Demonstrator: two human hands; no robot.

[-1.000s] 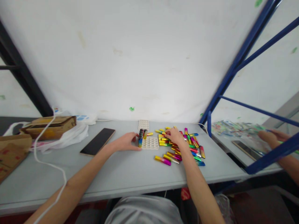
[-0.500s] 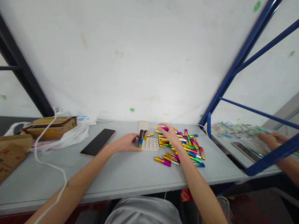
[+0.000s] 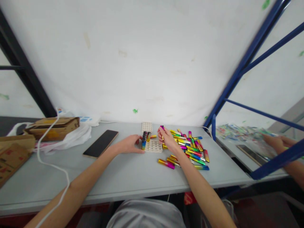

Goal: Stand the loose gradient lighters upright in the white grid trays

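Observation:
My left hand [image 3: 129,144] lies on the grey table [image 3: 123,174], its fingers curled against the left edge of a white holed tray [image 3: 154,146]. A few shiny coloured tubes [image 3: 144,141] stand upright in the tray's left holes. My right hand [image 3: 166,138] is closed on one pink and gold tube [image 3: 162,132], held upright just right of the tray. A loose pile of shiny multicoloured tubes [image 3: 190,148] lies to the right of that hand.
A second white tray [image 3: 146,126] lies behind the first. A dark phone [image 3: 101,147] lies left of my left hand, with a cardboard box [image 3: 52,127], a plastic bag and a white cable [image 3: 51,164] farther left. Beyond a blue frame [image 3: 228,91], another person's hands [image 3: 276,142] work at the right.
My right hand left the pile, lifted one tube and brought it left toward the tray. My left hand stayed at the tray's edge.

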